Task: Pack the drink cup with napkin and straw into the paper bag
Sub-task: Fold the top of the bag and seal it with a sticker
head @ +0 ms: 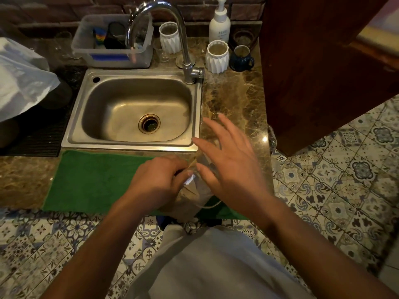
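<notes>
A brown paper bag (190, 197) with a twine handle stands on the green cloth (92, 180) at the counter's front edge, mostly hidden behind my hands. My left hand (157, 182) is closed on the bag's top edge, and a small white piece shows beside its fingers. My right hand (228, 160) hovers over the bag's right side with its fingers spread and nothing in them. A clear, blurred shape that may be the drink cup (210, 145) shows under my right fingers. I cannot make out a straw.
A steel sink (129, 145) with a tall faucet (183, 39) lies just behind the bag. Two white ribbed cups (217, 57), a dark mug (240, 59), a soap bottle (219, 24) and a plastic bin (112, 55) line the back. A wooden cabinet (313, 72) stands to the right.
</notes>
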The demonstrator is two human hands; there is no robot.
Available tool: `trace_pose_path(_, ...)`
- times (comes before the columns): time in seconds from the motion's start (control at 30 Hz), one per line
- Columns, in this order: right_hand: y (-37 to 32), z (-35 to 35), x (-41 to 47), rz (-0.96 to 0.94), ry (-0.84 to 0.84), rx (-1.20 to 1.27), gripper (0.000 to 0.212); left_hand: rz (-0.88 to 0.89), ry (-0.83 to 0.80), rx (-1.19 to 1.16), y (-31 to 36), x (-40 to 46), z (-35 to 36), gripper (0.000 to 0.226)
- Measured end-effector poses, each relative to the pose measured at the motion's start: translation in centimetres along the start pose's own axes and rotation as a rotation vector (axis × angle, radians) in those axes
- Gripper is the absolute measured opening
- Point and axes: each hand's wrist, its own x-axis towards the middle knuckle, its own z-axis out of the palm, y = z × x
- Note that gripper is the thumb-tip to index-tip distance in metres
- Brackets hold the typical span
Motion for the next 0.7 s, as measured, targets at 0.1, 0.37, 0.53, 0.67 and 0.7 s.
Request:
trace_pose_path(0.1, 0.2, -0.3, 0.9, -0.061, -0.142, -0.064, 0.049, 0.086, 0.031, 0.148, 0.0, 0.1, -1.0, 0.029)
trace_pose_path(0.37, 0.2, 1.6, 1.5, -0.072, -0.241, -0.080, 0.035, 0.158, 0.070, 0.082, -1.0, 0.0, -0.5, 0.048)
trace_pose_path(0.53, 0.5, 2.2, 1.6, -0.045, -0.175, -0.067, 0.029, 0.011, 0.046, -0.195, -1.8, -0.3, -0.5, 0.051)
trace_pose_path(0.67, 1.0, 2.4, 1.8, -0.040, -0.144, -0.055, 0.032, -0.028, 0.060, -0.236, -2.8, -1.1, -0.2, 0.063)
trace_pose_path(0.7, 1.1, 2.4, 1.9, -0.047, -0.140, -0.050, 0.033, -0.036, 0.072, -0.252, -3.0, -1.4, -0.1, 0.061)
